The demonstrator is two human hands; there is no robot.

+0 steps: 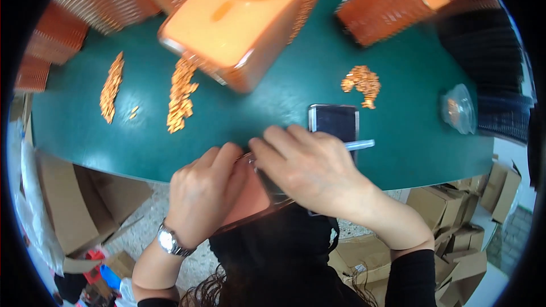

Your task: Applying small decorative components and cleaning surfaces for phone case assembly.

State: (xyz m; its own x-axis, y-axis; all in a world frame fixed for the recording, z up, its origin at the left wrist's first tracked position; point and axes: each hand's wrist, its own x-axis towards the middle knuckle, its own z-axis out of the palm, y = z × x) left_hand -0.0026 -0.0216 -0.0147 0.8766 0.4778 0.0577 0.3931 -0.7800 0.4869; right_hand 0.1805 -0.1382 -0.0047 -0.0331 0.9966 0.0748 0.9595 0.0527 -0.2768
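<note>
In front of my body I hold a pinkish phone case [249, 196] with a dark, shiny rim, tilted at the table's near edge. My left hand [199, 190], with a metal watch at the wrist, closes around the case's left side. My right hand [313, 165] bends its fingers over the upper right edge, the fingertips of both hands nearly meeting. A pale blue stick [361, 144] juts out beside my right hand; whether that hand grips it, I cannot tell. Just beyond lies a dark-faced, phone-shaped thing [336, 120], partly covered by the hand.
Orange phone cases stand in stacks: a big one [239, 17] at the far middle, another [392, 0] at far right. Small golden pieces lie in heaps [181, 96] on the green table [267, 113]. A clear tub [459, 111] sits at right. Cardboard boxes [68, 204] flank me below.
</note>
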